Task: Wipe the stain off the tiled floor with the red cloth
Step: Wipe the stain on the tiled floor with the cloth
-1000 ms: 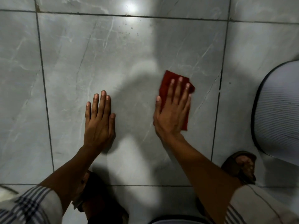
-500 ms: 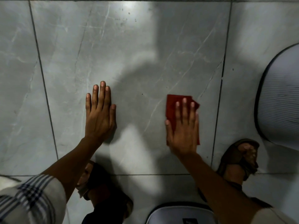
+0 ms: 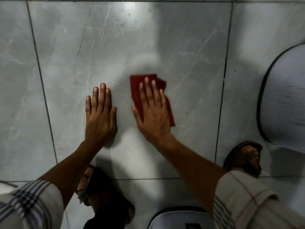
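A folded red cloth [image 3: 136, 90] lies flat on the grey marbled floor tile [image 3: 189, 66]. My right hand [image 3: 153, 109] presses down on it with straight, spread fingers and covers most of it. My left hand [image 3: 99, 113] rests flat on the same tile just to the left, palm down, fingers together. Small dark specks [image 3: 123, 20] dot the far part of the tile near a light reflection. No clear stain shows around the cloth.
Dark grout lines [image 3: 222, 96] frame the large tile. A pale ribbed object with a dark rim [image 3: 283, 103] lies at the right. Two sandalled feet [image 3: 245, 156] [image 3: 92, 184] stand near the tile's near edge. A grey object [image 3: 179, 219] sits at the bottom.
My right hand has slid the red cloth leftwards across the tile, closer to my left hand, after pulling it nearer. My left hand stays planted.
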The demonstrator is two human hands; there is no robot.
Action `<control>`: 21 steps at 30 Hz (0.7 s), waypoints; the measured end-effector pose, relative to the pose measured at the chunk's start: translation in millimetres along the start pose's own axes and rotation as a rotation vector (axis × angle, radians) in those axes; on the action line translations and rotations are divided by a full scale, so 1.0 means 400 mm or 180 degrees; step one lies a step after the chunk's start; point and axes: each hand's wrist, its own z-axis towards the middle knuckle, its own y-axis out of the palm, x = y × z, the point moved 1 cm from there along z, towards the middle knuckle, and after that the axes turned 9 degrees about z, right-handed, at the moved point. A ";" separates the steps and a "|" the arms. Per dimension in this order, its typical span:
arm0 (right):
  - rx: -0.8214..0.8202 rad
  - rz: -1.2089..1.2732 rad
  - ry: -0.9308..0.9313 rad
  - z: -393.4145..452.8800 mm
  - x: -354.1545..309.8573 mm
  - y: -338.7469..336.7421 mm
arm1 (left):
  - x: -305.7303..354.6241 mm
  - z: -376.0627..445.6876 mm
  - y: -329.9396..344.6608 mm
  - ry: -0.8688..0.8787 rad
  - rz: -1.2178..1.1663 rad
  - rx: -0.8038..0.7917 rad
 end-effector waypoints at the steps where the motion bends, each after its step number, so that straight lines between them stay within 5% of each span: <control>1: -0.0114 -0.0008 -0.0174 -0.057 0.001 0.011 | -0.001 0.003 -0.007 0.0018 -0.0038 -0.0049; 4: -0.0339 -0.0043 -0.0512 -0.231 0.062 0.009 | -0.012 0.006 -0.037 0.0103 -0.0068 -0.0238; 9: -0.0262 0.0163 0.0505 -0.380 0.209 -0.112 | -0.025 0.017 -0.148 0.0217 -0.0184 -0.0876; 15: -0.0627 0.2327 0.1930 -0.318 0.241 -0.354 | 0.049 -0.011 -0.312 0.0106 -0.0385 -0.1318; 21: -0.0672 0.2781 0.1611 -0.258 0.214 -0.713 | 0.273 -0.065 -0.497 0.0153 -0.0686 -0.1400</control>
